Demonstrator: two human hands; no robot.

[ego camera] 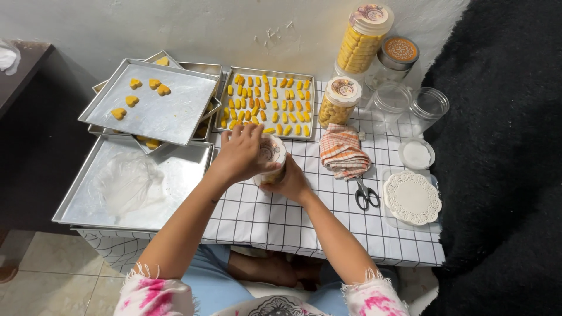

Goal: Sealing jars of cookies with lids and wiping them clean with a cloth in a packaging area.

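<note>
Over the checked tablecloth (pixel 328 205), both my hands are on a small clear jar of yellow cookies (pixel 273 157) with a round labelled lid. My left hand (pixel 241 153) grips the lid from the left and above. My right hand (pixel 290 181) holds the jar's body from below. Just behind them lies a metal tray (pixel 313 105) filled with several rows of yellow cookies (pixel 266 105).
Stacked trays (pixel 170 111) with a few heart cookies sit at the left, above a big tray (pixel 175 187) holding crumpled plastic. A striped cloth (pixel 342 151), scissors (pixel 365 194), white doilies (pixel 411 197), filled jars (pixel 339 100) and empty jars (pixel 427 106) stand at the right.
</note>
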